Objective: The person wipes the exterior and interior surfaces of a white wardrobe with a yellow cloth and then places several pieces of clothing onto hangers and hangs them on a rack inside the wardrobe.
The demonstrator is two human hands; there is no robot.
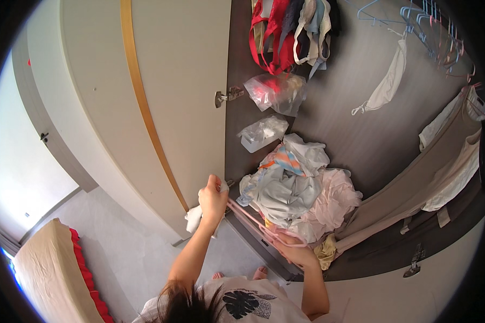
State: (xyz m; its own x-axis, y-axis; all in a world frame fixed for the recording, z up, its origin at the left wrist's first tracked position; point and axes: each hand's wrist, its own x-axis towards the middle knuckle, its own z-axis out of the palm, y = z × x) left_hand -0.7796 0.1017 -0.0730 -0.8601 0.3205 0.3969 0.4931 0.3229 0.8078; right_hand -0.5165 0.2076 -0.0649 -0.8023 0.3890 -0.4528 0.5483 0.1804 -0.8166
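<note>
My left hand (214, 198) is closed round a crumpled white cloth (193, 219), which sticks out on both sides of the fist beside the open door. Pink clothes hangers (253, 225) slant between my two hands. My right hand (297, 253) grips their right end, its fingers partly hidden behind the bars. Just beyond lies a heap of clothes (286, 188), mostly grey-white and pale pink, with a striped orange and blue piece on top. A yellowish cloth (325, 252) touches the heap's near side, right by my right hand.
The wardrobe door (183, 107) stands open at left. Bras (277, 37) hang above a plastic bag (277, 92) and a clear container (263, 133). Blue hangers (420, 27), a white strappy garment (385, 78) and long brown clothing (415, 172) hang at right. A beige-covered piece of furniture (54, 269) stands lower left.
</note>
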